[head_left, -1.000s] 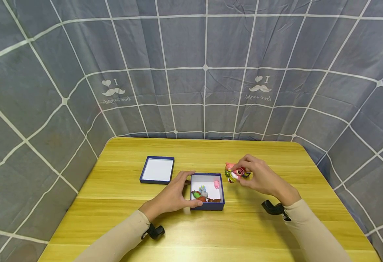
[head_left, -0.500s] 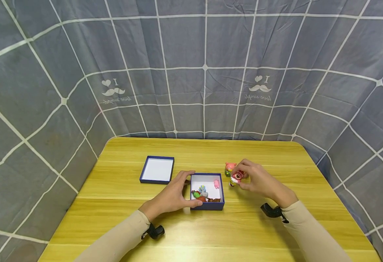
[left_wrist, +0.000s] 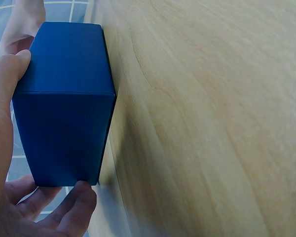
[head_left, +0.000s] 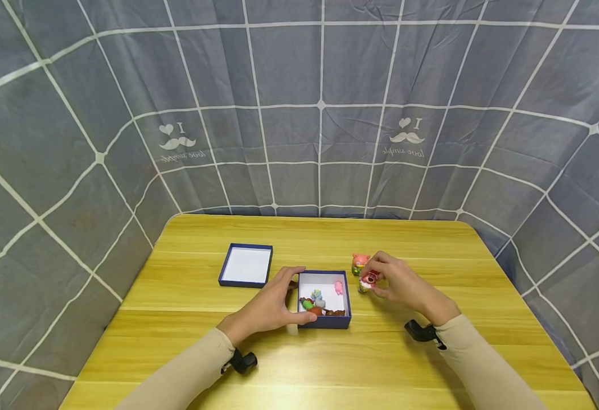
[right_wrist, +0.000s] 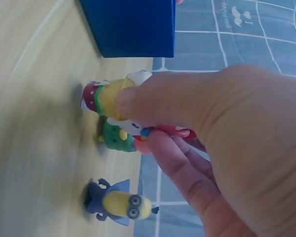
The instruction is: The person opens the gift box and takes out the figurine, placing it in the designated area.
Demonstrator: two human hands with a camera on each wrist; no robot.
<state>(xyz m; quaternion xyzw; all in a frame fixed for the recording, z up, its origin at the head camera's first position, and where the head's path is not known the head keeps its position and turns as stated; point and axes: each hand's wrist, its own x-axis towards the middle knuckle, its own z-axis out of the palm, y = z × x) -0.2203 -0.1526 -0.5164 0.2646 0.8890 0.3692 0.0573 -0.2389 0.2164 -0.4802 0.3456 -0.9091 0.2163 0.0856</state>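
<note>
The right grip [head_left: 404, 285] is clamped, thumb against fingers, on a pink-faced figurine [head_left: 369, 279], its red base pointing down at the bench [head_left: 422, 239]; whether it touches is hard to tell. Just beyond the right grip stands a pink-and-green figurine [head_left: 361, 261], and to its right a yellow minion figurine [right_wrist: 121, 203] stands upright. Left of the right grip sits a blue box [head_left: 326, 323], clamped between the left grip's [head_left: 271, 304] thumb and fingers. Inside are a small pink figurine [head_left: 339, 288] and several brown, green and blue-grey figurines [head_left: 320, 304]. Beyond the left grip lies a shallow blue-edged lid [head_left: 247, 266]
</note>
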